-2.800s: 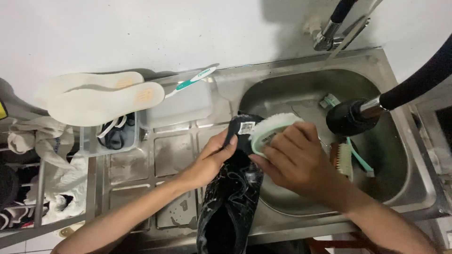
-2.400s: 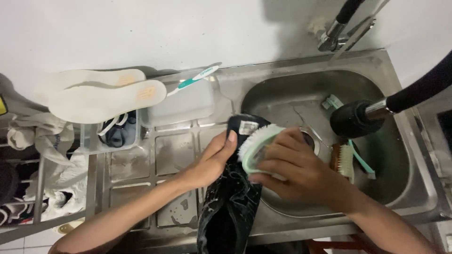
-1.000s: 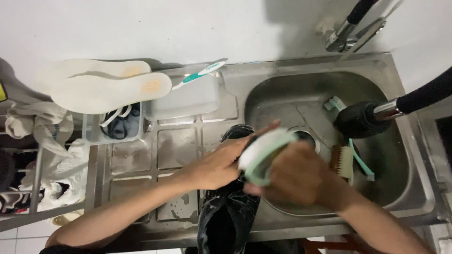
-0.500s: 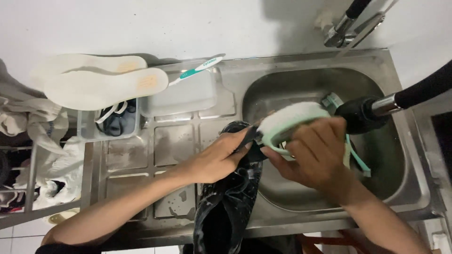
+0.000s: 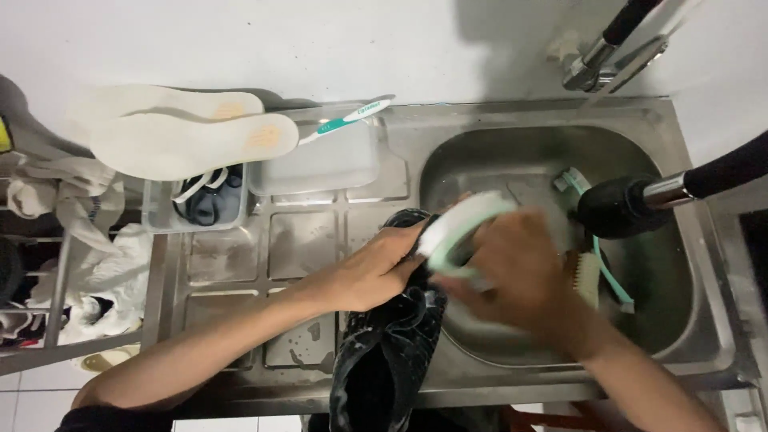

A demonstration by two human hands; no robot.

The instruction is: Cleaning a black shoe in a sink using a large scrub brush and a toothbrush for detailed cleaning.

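Under the fingers of the left hand lies a wet black shoe. They are curled and pressed tight on its toe end, so the shoe stays put and does not slide while it is scrubbed. The shoe lies half on the steel table and half over the edge of the sink, with its open end toward the person, so dirty water can run off into the sink.

Right beside those fingers, the right hand is wrapped around a white and green brush. This hand is blurry, but it looks closed on the brush, which is tipped against the toe of the shoe with its bristles facing the shoe.

Past the right hand, inside the sink, lie a wooden brush and a thin green toothbrush. A black spray hose head hangs over the sink, close enough to wet things.

Far to the left of the left hand, two pale insoles rest on top of a clear tub with laces inside. Another toothbrush rests on a clear box next to them, up and away from the splashing. White cloths hang on a rack at the far left.
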